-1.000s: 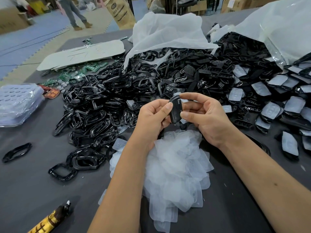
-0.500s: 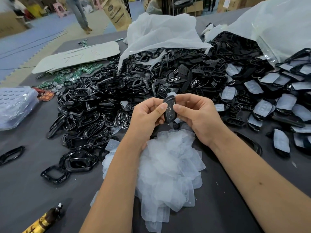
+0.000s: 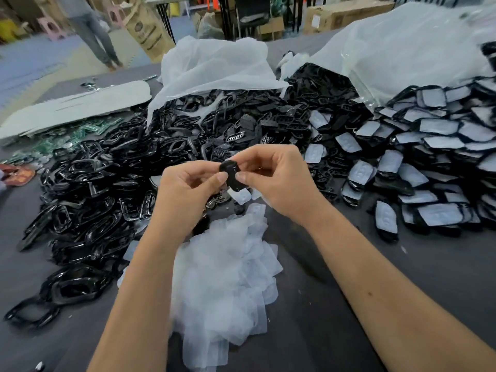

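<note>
Both hands pinch one glossy black shell piece (image 3: 231, 175): my left hand (image 3: 185, 187) by thumb and forefinger, my right hand (image 3: 271, 178) likewise, held above the translucent film heap (image 3: 222, 277). Bare grey tabletop (image 3: 335, 312) lies open on my right.

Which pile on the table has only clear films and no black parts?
The pale pile nearest the camera; the frames on the left and the film-covered shells on the right are black.

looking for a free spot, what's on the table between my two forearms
A heap of translucent film pieces fills that stretch of the grey table, seen in the head view.
</note>
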A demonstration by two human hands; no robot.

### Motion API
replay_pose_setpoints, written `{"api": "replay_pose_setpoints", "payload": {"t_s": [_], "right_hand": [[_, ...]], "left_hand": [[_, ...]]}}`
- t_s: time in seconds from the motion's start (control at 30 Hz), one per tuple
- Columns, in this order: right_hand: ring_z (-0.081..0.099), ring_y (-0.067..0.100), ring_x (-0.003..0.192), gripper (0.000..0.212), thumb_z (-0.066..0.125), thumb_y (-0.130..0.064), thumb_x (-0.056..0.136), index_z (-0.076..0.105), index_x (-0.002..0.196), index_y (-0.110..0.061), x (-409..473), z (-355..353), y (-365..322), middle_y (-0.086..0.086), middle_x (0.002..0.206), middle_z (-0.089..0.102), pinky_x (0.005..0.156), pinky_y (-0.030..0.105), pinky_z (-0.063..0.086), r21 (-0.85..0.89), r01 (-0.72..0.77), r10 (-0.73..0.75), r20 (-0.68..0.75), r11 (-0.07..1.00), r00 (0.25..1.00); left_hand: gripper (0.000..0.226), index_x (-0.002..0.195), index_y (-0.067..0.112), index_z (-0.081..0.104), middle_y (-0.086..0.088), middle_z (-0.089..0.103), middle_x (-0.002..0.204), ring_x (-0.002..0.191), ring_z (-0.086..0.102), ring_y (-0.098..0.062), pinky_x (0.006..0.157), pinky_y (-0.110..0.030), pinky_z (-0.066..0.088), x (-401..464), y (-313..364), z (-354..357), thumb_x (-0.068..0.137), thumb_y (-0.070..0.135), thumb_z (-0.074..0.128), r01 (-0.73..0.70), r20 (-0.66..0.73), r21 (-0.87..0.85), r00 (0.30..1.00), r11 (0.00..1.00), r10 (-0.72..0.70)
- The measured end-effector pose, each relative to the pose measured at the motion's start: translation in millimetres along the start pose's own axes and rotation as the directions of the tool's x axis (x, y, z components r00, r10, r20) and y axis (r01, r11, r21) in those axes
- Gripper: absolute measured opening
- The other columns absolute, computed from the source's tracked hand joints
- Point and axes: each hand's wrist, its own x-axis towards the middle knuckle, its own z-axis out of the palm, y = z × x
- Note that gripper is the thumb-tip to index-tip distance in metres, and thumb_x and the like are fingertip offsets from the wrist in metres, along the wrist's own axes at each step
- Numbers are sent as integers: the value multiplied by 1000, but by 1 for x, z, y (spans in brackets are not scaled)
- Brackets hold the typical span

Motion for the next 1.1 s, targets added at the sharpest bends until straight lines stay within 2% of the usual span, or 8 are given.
{"api": "replay_pose_setpoints", "payload": {"t_s": [0.2,0.33,0.43,0.57,0.83,0.93,1.03,1.1], "right_hand": [[70,19,89,34,68,14,76,80,99,-9,-4,-63,-25,4,93,75,84,32,56,-593,125,-241,-121,795,963],[67,30,94,35,68,11,74,81,96,-13,-15,-131,-33,9,95,75,86,42,53,-824,-42,-182,-174,565,968],[67,30,98,36,66,9,78,82,97,-17,-30,-173,-35,8,98,77,89,43,53,-895,-155,29,-158,418,987],[70,24,97,45,62,13,77,83,97,-20,-40,-193,-36,4,97,79,87,35,57,-927,-174,188,-116,331,975],[71,9,82,35,64,9,82,82,91,-20,-30,-171,-51,-4,86,77,83,32,60,-873,-134,231,-25,469,973],[68,2,72,10,83,-17,81,79,83,-26,-28,-140,-58,-12,74,72,75,35,62,-877,-88,400,124,473,908],[65,8,69,31,91,-42,72,72,89,-25,-29,-107,-54,-7,80,71,62,32,59,-947,-30,585,172,319,792],[66,10,55,39,92,-38,72,67,96,-20,-28,-93,-49,-1,84,72,45,24,52,-972,-2,668,159,234,727]], "left_hand": [[45,111,26,79,10,78,92,87,71,-9,82,-28,56,25,48,82,83,-5,60,-233,142,328,970,915,196],[61,131,23,71,-2,76,115,108,65,-21,88,-28,50,34,61,156,80,-7,54,-363,337,410,913,837,230],[58,137,17,66,-9,68,128,126,56,-27,102,-38,47,38,59,193,84,-5,55,-408,492,429,854,806,170],[57,133,13,69,-10,69,131,126,60,-25,103,-36,51,39,60,205,83,-8,50,-372,396,430,897,823,198],[48,106,17,78,-3,76,109,107,67,-21,91,-28,51,30,45,166,79,-11,50,-200,208,535,973,821,102],[43,93,19,79,-1,76,96,94,68,-22,85,-36,56,27,39,148,76,-7,49,-159,211,557,976,815,46],[43,87,21,78,-2,74,90,86,67,-26,75,-35,56,21,38,140,71,-6,49,-124,209,563,978,817,5],[43,86,21,78,-2,74,90,85,67,-26,75,-35,56,19,38,137,69,-5,48,-105,191,560,982,822,-5]]}}
